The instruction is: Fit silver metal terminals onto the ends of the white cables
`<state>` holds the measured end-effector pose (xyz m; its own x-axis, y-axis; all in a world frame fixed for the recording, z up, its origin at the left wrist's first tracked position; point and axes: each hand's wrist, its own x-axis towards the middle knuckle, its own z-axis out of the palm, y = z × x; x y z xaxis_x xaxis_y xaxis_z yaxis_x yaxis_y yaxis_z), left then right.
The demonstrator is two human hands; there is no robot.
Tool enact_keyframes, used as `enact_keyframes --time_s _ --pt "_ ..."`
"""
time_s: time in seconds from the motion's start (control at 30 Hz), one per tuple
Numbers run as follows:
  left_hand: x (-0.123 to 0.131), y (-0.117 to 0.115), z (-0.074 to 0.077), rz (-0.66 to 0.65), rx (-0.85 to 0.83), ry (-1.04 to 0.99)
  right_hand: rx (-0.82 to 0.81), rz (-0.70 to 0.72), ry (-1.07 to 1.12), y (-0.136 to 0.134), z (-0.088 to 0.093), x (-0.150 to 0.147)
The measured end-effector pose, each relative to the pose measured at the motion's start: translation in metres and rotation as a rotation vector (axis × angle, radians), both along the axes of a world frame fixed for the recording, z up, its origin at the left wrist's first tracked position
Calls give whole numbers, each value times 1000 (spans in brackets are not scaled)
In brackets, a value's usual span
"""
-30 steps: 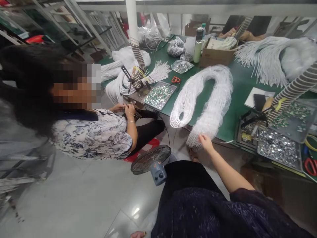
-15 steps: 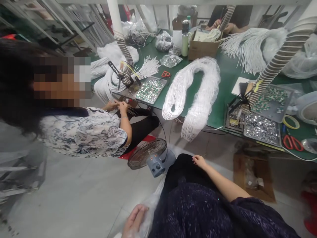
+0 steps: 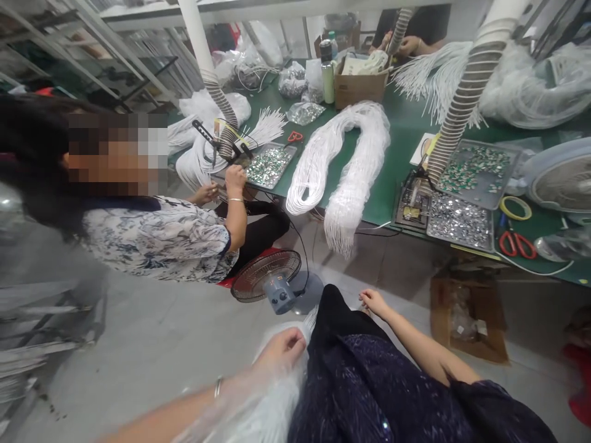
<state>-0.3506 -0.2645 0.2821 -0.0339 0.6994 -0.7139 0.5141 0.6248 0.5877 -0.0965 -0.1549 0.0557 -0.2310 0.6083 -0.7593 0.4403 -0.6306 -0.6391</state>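
Observation:
At my left side, my left hand [image 3: 284, 349] has its fingers curled on a long bundle of white cables [image 3: 277, 400] wrapped in clear plastic. The bundle runs alongside my body under my forearm, and some plastic lies over the wrist. Cable ends show past the hand beside my black-clothed leg. My right hand [image 3: 373, 303] hangs in the air just beyond my lap, fingers loosely curled in, with nothing visible in them. Ahead on the green table [image 3: 272, 120], another wrapped cable bundle [image 3: 364, 154] lies bent in a U, its ends drooping over the edge.
A grey fan [image 3: 279, 292] stands on the floor ahead-left, beside a seated co-worker [image 3: 161, 240]. On the table are trays of small parts [image 3: 462, 221], red-handled scissors [image 3: 517, 244], a tape roll [image 3: 516, 208] and a hose [image 3: 457, 104]. Below sits an open cardboard box [image 3: 489, 344].
My left hand has moved forward and up with the bundle of white cables, bringing my forearm into view. My right hand stays near its place. The co-worker's hand has risen to the table edge.

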Motion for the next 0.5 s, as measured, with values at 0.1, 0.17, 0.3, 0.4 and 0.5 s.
enact_keyframes --time_s 0.1,0.17,0.3,0.4,0.5 --pt "20 44 16 -335 19 54 7 4 5 -6 0 32" --pt "37 78 23 -496 34 112 31 -8 2 -6 -2 47" --pt "85 132 23 -656 96 256 116 -36 7 3 -4 48" --pt "124 149 13 -723 108 281 219 -61 34 20 -5 23" --pt "153 148 -3 -768 93 257 327 -103 53 48 -7 -12"
